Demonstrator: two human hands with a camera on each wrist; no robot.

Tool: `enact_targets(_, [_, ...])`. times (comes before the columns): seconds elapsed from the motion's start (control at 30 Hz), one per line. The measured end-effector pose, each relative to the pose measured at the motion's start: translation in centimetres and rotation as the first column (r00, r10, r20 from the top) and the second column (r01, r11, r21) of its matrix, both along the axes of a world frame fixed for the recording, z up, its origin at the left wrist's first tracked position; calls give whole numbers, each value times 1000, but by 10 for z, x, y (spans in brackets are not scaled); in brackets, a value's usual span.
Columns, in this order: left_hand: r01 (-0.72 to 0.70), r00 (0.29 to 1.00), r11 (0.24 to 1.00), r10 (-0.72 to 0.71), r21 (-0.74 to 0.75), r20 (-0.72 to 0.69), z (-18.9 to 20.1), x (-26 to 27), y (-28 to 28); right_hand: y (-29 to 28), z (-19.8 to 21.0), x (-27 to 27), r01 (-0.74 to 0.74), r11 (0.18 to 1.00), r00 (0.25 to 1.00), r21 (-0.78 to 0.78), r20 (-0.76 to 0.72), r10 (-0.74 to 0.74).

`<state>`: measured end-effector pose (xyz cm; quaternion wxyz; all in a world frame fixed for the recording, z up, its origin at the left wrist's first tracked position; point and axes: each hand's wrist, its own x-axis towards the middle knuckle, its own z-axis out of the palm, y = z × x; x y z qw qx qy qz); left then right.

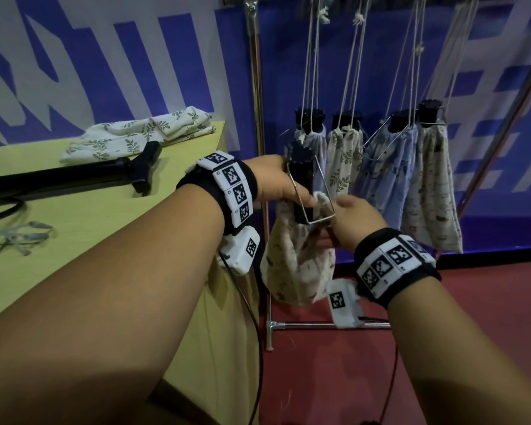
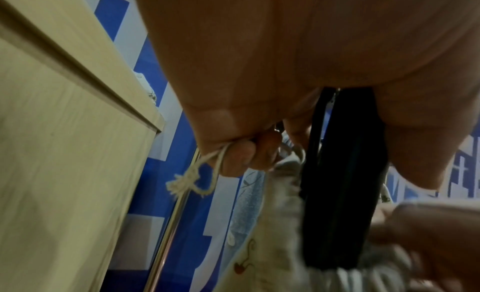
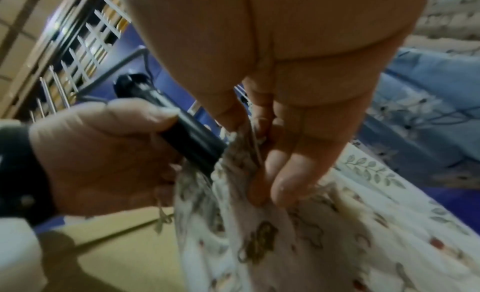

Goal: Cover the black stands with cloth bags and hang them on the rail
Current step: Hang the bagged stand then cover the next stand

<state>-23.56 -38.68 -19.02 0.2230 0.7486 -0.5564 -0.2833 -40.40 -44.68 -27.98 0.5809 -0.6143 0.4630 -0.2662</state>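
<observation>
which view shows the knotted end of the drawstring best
The left wrist view: the knotted drawstring end hangs sharp and unobstructed below the left hand, which pinches the cord. The right wrist view shows only a blurred bit of cord under that hand; in the head view the hand hides it.

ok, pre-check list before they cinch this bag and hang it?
1. Left hand grips the black stand: ok.
2. Right hand pinches the mouth of the cloth bag: ok.
3. Stand's lower end is inside the bag: ok; how deep it sits: cannot tell.
4. Bag mouth drawn tight round the stand: not ok, still loose.
5. Drawstring in hand: ok, its knotted end hangs from the left fingers.
6. Free spot on the rail: cannot tell, rail out of frame; four covered stands already hang to the right of this one.
</observation>
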Motion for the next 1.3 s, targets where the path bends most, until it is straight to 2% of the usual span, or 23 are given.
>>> enact_targets(0.1, [38,999,999,-38,9,-39,1,0,2,0,6,-2,-5,985,998,-175,54,14])
enact_targets(0.2, [27,996,998,-33,-64,-81,2,2,0,4,10,-4,-22,988,985,-154,165,47])
enact_targets(0.3, [18,1000,995,-20,-102,-21,5,-1,3,6,13,-4,-44,993,967,-106,245,69])
enact_targets(0.43, [15,999,999,-14,-30,46,1,-2,1,11,19,-5,5,986,961,-165,272,41])
enact_targets(0.53, [-16,995,996,6,90,104,-4,-1,0,11,20,-6,61,992,916,-107,400,-13])
enact_targets(0.63, [-28,991,991,10,134,133,-2,-3,3,10,16,-6,81,995,885,-59,463,-45])
enact_targets(0.73, [-32,985,988,5,151,171,1,-3,5,8,16,-7,97,990,903,-99,427,-46])
enact_targets(0.83, [-31,987,994,14,103,160,-1,-1,5,3,15,-10,100,973,954,-206,299,-35])
enact_targets(0.9, [-90,972,994,74,61,223,-1,1,6,0,11,-11,86,956,978,-282,205,-27])
enact_targets(1.0, [-110,921,987,58,114,384,2,2,7,-1,4,-10,41,926,997,-376,81,-11])
enact_targets(1.07, [-104,903,989,48,109,427,3,0,6,-2,2,-10,23,917,999,-399,43,-6])
enact_targets(1.3, [-148,897,985,169,-83,407,6,3,0,-2,5,-14,15,896,1000,-443,0,-17])
